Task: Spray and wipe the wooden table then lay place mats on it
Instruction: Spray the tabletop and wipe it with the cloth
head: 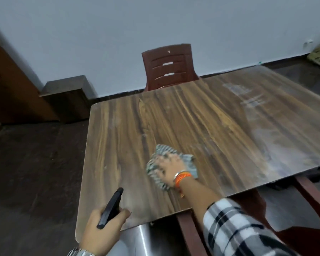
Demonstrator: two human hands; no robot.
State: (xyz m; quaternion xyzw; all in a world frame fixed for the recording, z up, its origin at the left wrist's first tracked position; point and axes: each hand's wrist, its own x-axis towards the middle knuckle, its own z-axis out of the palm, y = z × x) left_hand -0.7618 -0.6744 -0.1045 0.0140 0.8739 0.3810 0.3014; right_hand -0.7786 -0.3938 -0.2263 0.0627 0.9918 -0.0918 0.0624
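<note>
cloth [171, 164] flat on the desk [201, 122] under my right grip [171, 168], fingers pressed down, blurry; left grip [103, 226] clamped on the half-hidden sprayer [111, 207]

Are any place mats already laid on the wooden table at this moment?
No, the wooden table carries only the cloth pressed under the right hand.

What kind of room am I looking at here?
Probably a plain dining area in a home or canteen: a wooden table with a brown plastic chair drawn up at its far side, against a bare pale wall.
</note>
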